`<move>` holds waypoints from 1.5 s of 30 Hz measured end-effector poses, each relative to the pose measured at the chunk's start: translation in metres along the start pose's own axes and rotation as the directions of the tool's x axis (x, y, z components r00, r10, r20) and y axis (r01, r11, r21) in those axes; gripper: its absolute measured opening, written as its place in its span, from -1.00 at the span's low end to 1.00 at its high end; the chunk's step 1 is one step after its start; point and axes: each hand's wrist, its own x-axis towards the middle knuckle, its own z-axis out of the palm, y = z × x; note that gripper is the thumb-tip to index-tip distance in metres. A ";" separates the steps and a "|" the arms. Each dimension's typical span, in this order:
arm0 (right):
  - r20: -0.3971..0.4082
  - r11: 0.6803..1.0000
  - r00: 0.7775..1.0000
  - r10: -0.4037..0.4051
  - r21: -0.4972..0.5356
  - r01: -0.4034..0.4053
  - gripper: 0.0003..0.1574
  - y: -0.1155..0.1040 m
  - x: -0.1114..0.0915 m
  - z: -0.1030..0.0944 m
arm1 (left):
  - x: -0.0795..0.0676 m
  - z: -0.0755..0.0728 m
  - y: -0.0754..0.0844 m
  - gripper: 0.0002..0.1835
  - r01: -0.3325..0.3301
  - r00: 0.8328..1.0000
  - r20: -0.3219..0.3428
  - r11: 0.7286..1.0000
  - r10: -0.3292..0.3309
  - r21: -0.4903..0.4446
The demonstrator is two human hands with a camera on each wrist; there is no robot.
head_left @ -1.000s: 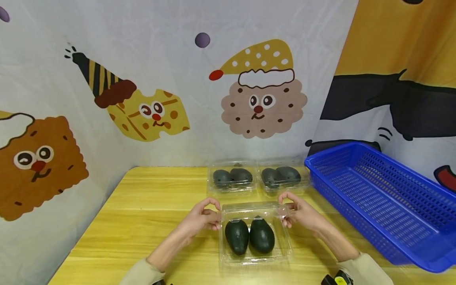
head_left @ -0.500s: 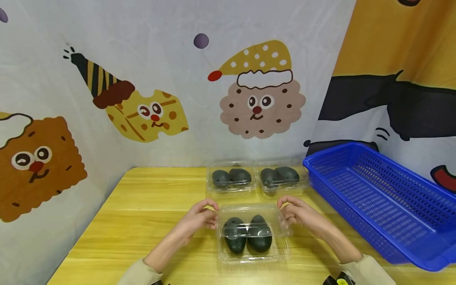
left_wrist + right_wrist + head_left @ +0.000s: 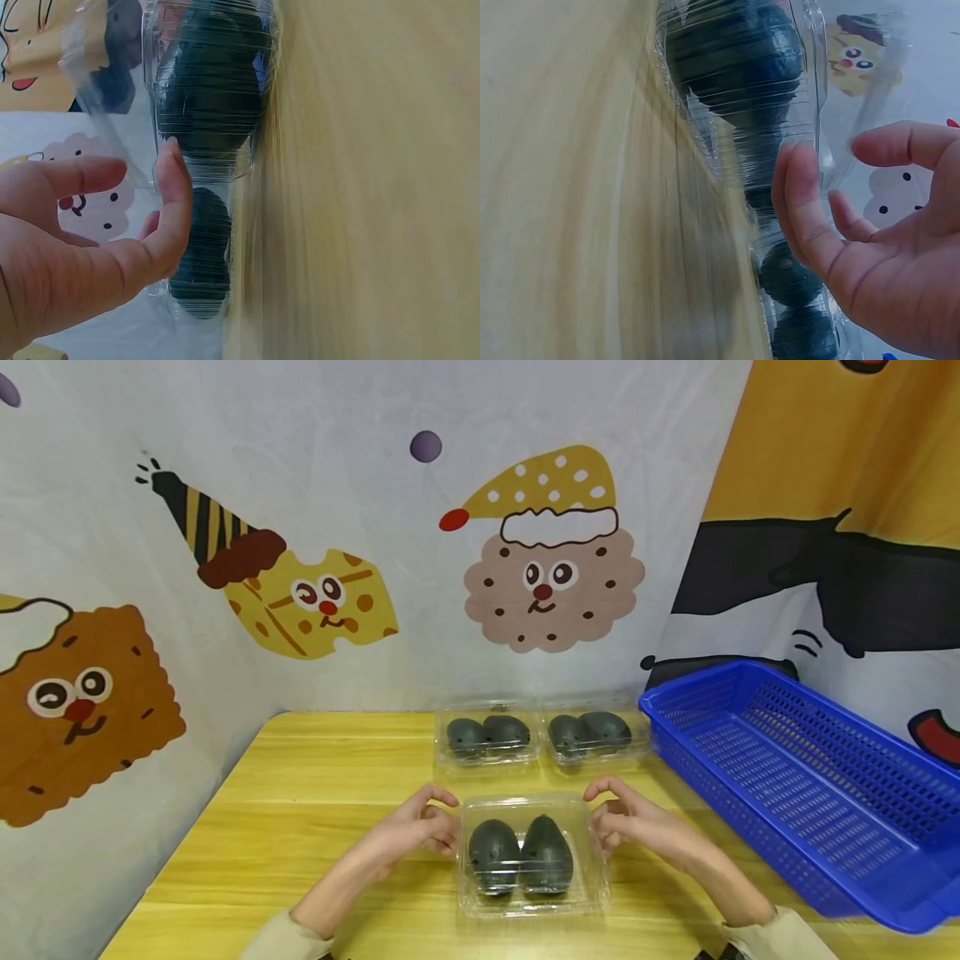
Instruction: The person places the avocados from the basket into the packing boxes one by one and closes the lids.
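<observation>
A clear plastic clamshell box with two dark green avocados sits on the table in the head view. Its lid slants above the base in the left wrist view, lowered most of the way. On the box's left side, my left hand has its bent fingers right at the wall and rim. Mirroring it on the right is my right hand, with fingertips against the side wall. Both index fingers reach to the back corners, near the hinge.
Behind stand two more clear boxes, a left one and a right one, each with two avocados. A blue plastic basket stands at the right of the wooden table. A cartoon-printed cloth hangs behind.
The lid of the front box has swung forward and down, from standing up at the back to lying over the avocados. Both hands have stayed at its sides.
</observation>
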 end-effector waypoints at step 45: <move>0.248 0.981 0.969 0.011 0.187 -0.059 -0.33 0.018 -0.036 0.017 | -0.030 0.010 -0.008 -0.28 0.064 0.957 0.284 0.998 -0.055 -0.022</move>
